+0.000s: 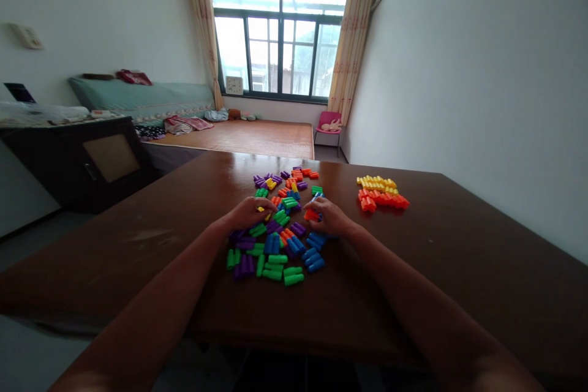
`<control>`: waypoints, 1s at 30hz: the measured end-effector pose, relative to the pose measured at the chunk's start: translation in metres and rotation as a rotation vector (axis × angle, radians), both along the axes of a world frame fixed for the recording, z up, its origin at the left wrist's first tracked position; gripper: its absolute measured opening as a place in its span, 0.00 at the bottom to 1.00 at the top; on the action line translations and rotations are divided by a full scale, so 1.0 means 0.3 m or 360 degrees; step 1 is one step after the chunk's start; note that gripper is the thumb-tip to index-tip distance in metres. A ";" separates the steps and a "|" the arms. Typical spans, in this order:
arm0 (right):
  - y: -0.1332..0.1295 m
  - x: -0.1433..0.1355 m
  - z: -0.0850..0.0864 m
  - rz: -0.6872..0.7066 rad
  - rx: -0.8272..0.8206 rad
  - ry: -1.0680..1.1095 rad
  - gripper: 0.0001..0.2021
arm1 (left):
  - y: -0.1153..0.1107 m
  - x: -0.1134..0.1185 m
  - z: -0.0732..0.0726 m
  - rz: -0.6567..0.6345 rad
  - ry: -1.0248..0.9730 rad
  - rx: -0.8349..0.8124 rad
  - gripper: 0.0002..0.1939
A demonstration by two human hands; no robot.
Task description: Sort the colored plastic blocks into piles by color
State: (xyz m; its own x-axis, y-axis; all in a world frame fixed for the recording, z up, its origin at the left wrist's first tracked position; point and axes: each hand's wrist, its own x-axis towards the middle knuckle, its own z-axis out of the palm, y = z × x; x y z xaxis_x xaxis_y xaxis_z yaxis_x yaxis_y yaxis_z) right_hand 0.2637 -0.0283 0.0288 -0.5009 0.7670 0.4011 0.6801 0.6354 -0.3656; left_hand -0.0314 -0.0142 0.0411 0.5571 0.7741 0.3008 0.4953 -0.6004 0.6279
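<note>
A heap of small plastic building pieces, shaped like short joined tubes, lies on the brown table (pixel 151 245) between my hands. My left hand (pixel 250 213) is at the heap's left side, its fingers curled over a yellow piece (pixel 267 217), which they partly hide. On the right, my right hand (pixel 329 215) has its fingers closed on an orange piece (pixel 312 215). Green pieces (pixel 275 267), blue pieces (pixel 313 260) and purple pieces (pixel 244 266) lie nearer to me. More purple pieces (pixel 267 180) and orange pieces (pixel 297 173) are at the far side.
Apart from the heap, a row of yellow pieces (pixel 376 182) and a row of orange pieces (pixel 383 199) lie on the table's right. Beyond the table are a bed (pixel 266 135), a pink chair (pixel 329 119) and a window. A dark cabinet (pixel 110 156) stands left.
</note>
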 end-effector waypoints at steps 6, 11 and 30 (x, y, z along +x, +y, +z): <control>0.030 0.351 0.127 -0.0482 -0.0238 0.0596 0.18 | -0.008 0.000 0.017 0.0040 0.0001 0.0010 0.16; 0.035 0.658 0.091 -0.1107 -0.0445 0.0692 0.19 | -0.011 0.006 0.016 0.0035 0.0010 0.0010 0.16; 0.085 0.690 -0.035 -0.1207 -0.0605 0.0126 0.08 | -0.007 -0.004 0.012 0.0014 -0.0028 0.0016 0.16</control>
State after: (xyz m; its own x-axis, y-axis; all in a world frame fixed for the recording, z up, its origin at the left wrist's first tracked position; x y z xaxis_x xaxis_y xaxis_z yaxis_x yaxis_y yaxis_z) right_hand 0.4707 -0.0027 0.0184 0.2213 0.9733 0.0604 0.8357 -0.1573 -0.5261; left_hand -0.0327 -0.0162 0.0448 0.5450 0.7756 0.3185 0.4894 -0.6027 0.6303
